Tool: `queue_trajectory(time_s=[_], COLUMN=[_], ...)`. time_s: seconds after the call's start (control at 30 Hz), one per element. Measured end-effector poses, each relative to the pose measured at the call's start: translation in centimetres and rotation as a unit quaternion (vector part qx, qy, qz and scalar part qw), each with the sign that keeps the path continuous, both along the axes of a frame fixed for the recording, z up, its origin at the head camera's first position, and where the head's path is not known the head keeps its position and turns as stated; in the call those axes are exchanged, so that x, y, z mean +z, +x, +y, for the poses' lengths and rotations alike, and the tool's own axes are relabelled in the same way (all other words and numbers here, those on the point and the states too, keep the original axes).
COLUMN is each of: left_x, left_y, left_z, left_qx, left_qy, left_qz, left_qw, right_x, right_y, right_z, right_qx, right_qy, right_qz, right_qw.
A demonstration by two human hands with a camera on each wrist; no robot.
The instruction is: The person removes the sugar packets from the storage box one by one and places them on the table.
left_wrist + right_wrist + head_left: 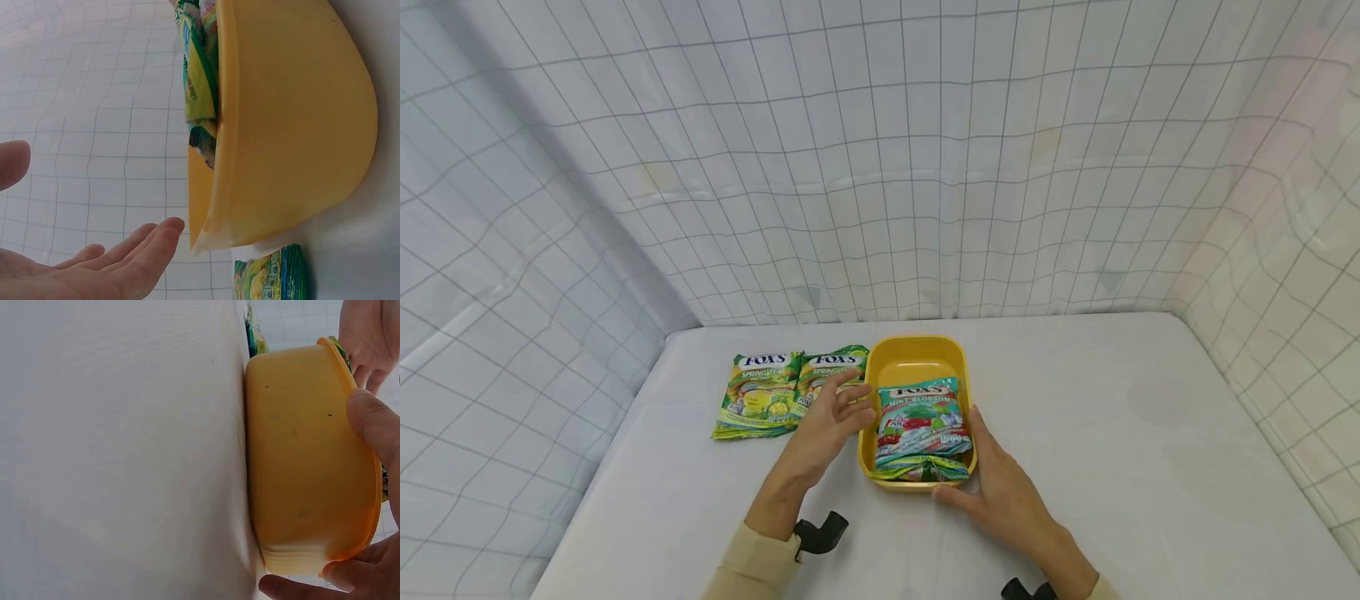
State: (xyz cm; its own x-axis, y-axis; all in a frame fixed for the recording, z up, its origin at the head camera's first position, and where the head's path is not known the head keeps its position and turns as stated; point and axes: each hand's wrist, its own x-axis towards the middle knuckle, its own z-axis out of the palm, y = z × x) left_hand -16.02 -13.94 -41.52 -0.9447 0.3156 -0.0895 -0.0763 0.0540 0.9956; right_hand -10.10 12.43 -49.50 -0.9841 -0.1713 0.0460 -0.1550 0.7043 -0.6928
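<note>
Yellow tub [917, 369] on the surface [1120, 433]: right hand [1003, 492] clasps its four-o'clock edge, left hand [829, 421], thumb and fingers parted, at nine; a tilt could spill the mint bag [921, 421] heaped at six

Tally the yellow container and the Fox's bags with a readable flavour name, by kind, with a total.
Yellow container: 1
Spring Tea bags: 2
Mint Blossom bag: 1
Total: 4
Not counted: green packaging under the Mint Blossom bag, flavour name hidden.
</note>
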Motion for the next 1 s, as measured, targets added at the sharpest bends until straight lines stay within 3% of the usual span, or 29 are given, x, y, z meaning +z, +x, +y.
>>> queue_trajectory(time_s=[0.57,1.0], left_x=[-1.0,-1.4], left_y=[0.0,0.1], left_z=[1.6,2.8], left_qx=[0.005,0.006], left_qy=[-0.036,-0.056], left_qz=[-0.024,-0.036], left_qw=[0.999,0.9978], right_x=[0.2,0.1], right_y=[0.0,0.0], right_z=[0.0,0.1], right_qx=[-0.001,0.005], right_qy=[-0.003,-0.01], right_qz=[-0.012,0.007], right_qw=[1.0,1.0])
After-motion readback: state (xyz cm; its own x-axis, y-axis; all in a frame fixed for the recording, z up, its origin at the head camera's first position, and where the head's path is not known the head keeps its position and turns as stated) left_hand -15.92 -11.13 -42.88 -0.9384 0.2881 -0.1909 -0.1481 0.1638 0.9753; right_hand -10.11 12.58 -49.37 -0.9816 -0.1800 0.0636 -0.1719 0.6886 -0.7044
